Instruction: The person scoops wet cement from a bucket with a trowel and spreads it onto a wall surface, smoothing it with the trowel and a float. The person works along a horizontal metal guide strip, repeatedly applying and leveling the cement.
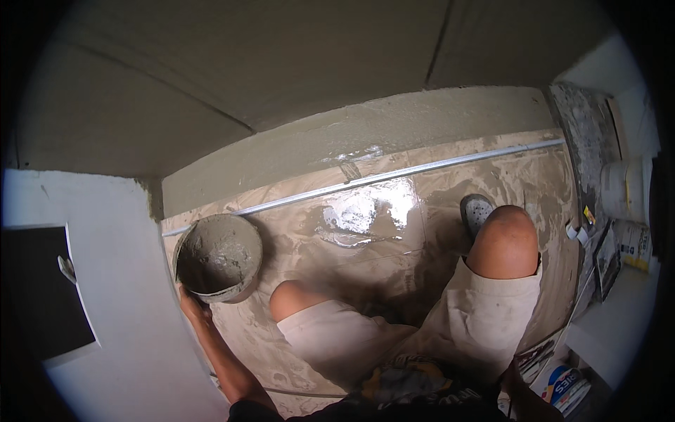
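- Holding a grey-smeared bucket [247, 287] at the frame's left: left hand [195, 307], closed against its lower edge.
- Right hand [510, 378], lower right: mostly hidden, grip cannot be told.

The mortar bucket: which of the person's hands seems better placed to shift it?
Probably the left hand: it is against the near side of the mortar bucket, while the right hand is beside the right thigh, farther away.

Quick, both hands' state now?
Left hand: touching the bucket, fingers partly hidden; grip can't be told.
Right hand: in shadow, mostly hidden; state can't be told.
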`<action>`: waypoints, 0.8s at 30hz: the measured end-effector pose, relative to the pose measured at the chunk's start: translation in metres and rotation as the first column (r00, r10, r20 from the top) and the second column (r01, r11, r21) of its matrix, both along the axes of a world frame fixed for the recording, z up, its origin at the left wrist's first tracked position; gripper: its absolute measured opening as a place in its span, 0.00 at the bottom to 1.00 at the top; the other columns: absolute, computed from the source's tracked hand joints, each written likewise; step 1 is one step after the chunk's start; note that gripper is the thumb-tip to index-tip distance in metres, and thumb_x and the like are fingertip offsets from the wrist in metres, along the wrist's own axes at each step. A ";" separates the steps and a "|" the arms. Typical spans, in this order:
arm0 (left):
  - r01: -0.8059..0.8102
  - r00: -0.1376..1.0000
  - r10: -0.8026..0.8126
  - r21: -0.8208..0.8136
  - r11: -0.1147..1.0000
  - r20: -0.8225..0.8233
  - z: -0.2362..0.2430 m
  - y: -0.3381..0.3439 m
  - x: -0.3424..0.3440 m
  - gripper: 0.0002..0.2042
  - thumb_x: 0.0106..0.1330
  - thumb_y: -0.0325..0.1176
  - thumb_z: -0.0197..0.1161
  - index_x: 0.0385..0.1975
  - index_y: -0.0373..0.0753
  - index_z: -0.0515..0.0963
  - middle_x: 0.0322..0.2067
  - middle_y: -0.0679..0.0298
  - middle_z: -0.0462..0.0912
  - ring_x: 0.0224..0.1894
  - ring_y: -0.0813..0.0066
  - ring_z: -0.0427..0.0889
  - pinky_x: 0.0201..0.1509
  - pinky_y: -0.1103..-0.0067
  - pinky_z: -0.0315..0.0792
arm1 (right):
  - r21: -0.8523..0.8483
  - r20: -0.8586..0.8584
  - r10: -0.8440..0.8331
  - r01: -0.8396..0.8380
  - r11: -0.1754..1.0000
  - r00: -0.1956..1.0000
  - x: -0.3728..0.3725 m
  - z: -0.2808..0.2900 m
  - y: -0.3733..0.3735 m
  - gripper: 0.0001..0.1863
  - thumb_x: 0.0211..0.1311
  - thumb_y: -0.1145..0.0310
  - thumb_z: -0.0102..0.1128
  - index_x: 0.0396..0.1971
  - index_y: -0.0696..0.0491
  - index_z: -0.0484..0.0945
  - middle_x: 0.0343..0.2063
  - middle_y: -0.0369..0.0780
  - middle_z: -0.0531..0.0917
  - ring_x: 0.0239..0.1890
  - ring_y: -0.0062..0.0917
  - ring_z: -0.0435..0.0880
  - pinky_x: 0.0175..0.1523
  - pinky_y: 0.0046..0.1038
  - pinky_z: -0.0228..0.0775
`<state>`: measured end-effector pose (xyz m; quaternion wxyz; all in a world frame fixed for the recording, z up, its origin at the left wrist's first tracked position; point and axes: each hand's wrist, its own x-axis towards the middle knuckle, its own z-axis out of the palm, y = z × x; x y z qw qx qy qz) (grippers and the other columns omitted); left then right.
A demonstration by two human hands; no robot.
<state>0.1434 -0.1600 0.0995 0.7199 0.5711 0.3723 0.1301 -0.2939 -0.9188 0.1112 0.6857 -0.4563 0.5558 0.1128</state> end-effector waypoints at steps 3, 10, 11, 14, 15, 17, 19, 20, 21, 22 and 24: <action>0.084 0.996 -0.083 0.045 0.995 -0.025 0.000 -0.018 0.011 0.25 0.77 0.45 0.44 0.63 0.31 0.68 0.64 0.54 0.72 0.65 0.61 0.70 0.72 0.67 0.59 | 0.014 -0.038 -0.049 0.050 0.999 0.998 -0.023 0.003 0.024 0.22 0.69 0.61 0.53 0.56 0.59 0.73 0.48 0.45 0.83 0.50 0.35 0.83 0.56 0.33 0.75; 0.165 0.981 -0.160 0.040 0.985 -0.112 0.013 -0.051 0.025 0.25 0.75 0.44 0.44 0.62 0.30 0.69 0.62 0.54 0.74 0.64 0.60 0.72 0.71 0.66 0.62 | 0.056 -0.039 -0.172 0.174 0.983 0.984 -0.046 -0.004 0.082 0.22 0.68 0.60 0.53 0.55 0.59 0.74 0.48 0.44 0.83 0.50 0.35 0.83 0.56 0.33 0.75; 0.152 0.982 -0.145 0.047 0.987 -0.118 0.016 -0.052 0.026 0.25 0.75 0.43 0.44 0.62 0.30 0.69 0.62 0.54 0.74 0.64 0.60 0.72 0.70 0.66 0.62 | 0.059 -0.029 -0.185 0.186 0.981 0.982 -0.047 -0.004 0.088 0.22 0.68 0.60 0.53 0.55 0.59 0.74 0.48 0.44 0.83 0.50 0.35 0.83 0.55 0.34 0.75; 0.256 0.963 -0.257 -0.018 0.966 -0.080 0.004 -0.019 0.028 0.24 0.75 0.42 0.43 0.61 0.31 0.70 0.61 0.54 0.75 0.61 0.59 0.74 0.68 0.66 0.65 | 0.068 -0.013 -0.234 0.234 0.970 0.972 -0.053 -0.002 0.108 0.22 0.68 0.60 0.53 0.55 0.59 0.74 0.48 0.44 0.84 0.50 0.35 0.83 0.55 0.34 0.75; 0.260 0.961 -0.262 -0.024 0.965 -0.092 0.004 -0.016 0.031 0.24 0.75 0.42 0.43 0.61 0.31 0.70 0.60 0.54 0.75 0.61 0.59 0.75 0.68 0.66 0.66 | 0.074 -0.008 -0.258 0.258 0.963 0.966 -0.056 -0.004 0.114 0.22 0.68 0.60 0.53 0.54 0.59 0.74 0.47 0.43 0.84 0.50 0.35 0.83 0.55 0.34 0.75; 0.266 0.956 -0.266 -0.017 0.964 -0.122 0.003 -0.011 0.041 0.24 0.74 0.42 0.44 0.61 0.32 0.70 0.60 0.54 0.75 0.60 0.59 0.76 0.67 0.66 0.66 | 0.097 0.011 -0.295 0.292 0.951 0.956 -0.068 -0.007 0.125 0.22 0.68 0.60 0.53 0.54 0.59 0.75 0.47 0.43 0.84 0.50 0.36 0.83 0.55 0.34 0.76; 0.266 0.953 -0.262 0.008 0.964 -0.154 0.004 -0.004 0.048 0.24 0.74 0.43 0.44 0.61 0.32 0.71 0.60 0.54 0.76 0.59 0.59 0.76 0.66 0.66 0.67 | 0.064 0.059 -0.178 0.175 0.983 0.982 -0.070 -0.020 0.129 0.22 0.68 0.59 0.53 0.54 0.59 0.75 0.47 0.43 0.84 0.50 0.36 0.83 0.55 0.34 0.76; 0.271 0.951 -0.261 0.040 0.962 -0.167 0.010 -0.006 0.053 0.24 0.74 0.43 0.45 0.60 0.32 0.71 0.59 0.54 0.76 0.59 0.59 0.77 0.65 0.66 0.68 | -0.128 0.093 0.217 -0.204 0.971 0.972 -0.055 -0.009 0.128 0.21 0.68 0.60 0.53 0.53 0.59 0.75 0.46 0.43 0.85 0.48 0.35 0.84 0.54 0.33 0.76; 0.275 0.947 -0.261 0.056 0.960 -0.186 0.010 -0.012 0.054 0.24 0.74 0.43 0.45 0.60 0.31 0.71 0.58 0.54 0.77 0.58 0.58 0.77 0.65 0.66 0.68 | -0.371 0.028 0.540 -0.493 0.787 0.841 -0.040 0.009 0.125 0.20 0.68 0.60 0.54 0.52 0.59 0.76 0.45 0.42 0.85 0.47 0.35 0.85 0.53 0.32 0.76; 0.278 0.944 -0.259 0.072 0.958 -0.206 0.009 -0.016 0.057 0.24 0.73 0.43 0.46 0.60 0.31 0.71 0.58 0.53 0.77 0.57 0.58 0.78 0.64 0.66 0.69 | 0.016 0.188 0.101 -0.106 0.994 0.977 -0.057 0.006 0.130 0.19 0.68 0.62 0.54 0.52 0.59 0.76 0.45 0.43 0.85 0.48 0.35 0.85 0.54 0.32 0.76; 0.476 0.879 -0.471 0.169 0.863 -0.072 -0.001 -0.006 0.053 0.25 0.73 0.45 0.48 0.59 0.29 0.72 0.57 0.53 0.77 0.55 0.58 0.79 0.62 0.66 0.71 | 0.427 0.130 -0.432 0.343 0.837 0.892 -0.083 0.004 0.139 0.19 0.68 0.64 0.54 0.52 0.60 0.76 0.47 0.43 0.85 0.48 0.34 0.85 0.54 0.32 0.76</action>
